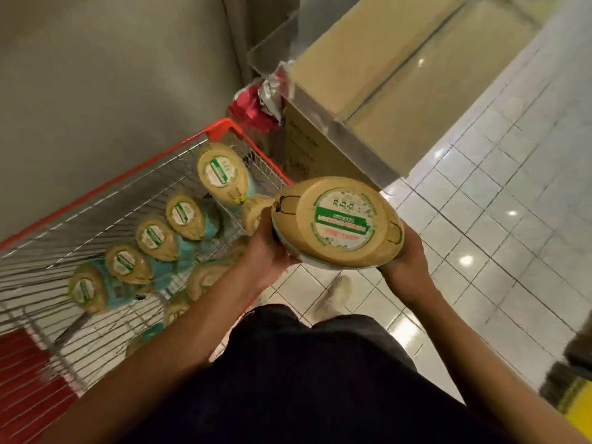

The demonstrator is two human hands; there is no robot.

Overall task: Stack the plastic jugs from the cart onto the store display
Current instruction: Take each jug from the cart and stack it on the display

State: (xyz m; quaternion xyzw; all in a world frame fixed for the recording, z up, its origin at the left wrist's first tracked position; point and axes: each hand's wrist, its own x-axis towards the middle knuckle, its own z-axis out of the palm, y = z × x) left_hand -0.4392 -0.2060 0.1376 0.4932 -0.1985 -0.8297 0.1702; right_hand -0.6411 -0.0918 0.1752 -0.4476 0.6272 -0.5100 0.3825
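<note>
I hold a tan-lidded plastic jug (336, 222) with a round green and white label between both hands, above the floor just right of the cart. My left hand (269, 254) grips its left side and my right hand (405, 264) cups its right side. The red-rimmed wire cart (105, 187) on the left holds several more jugs of the same kind (222, 173), standing in rows with teal bodies showing below the lids. The display (400, 68), a tan flat surface with a metal edge, lies ahead at upper right.
A cardboard box (304, 149) stands under the display edge beside the cart's far corner. Crumpled red and silver wrapping (259, 104) sits behind it. A grey wall runs along the left. White tiled floor (499, 203) spreads to the right; my shoe (333, 296) is below the jug.
</note>
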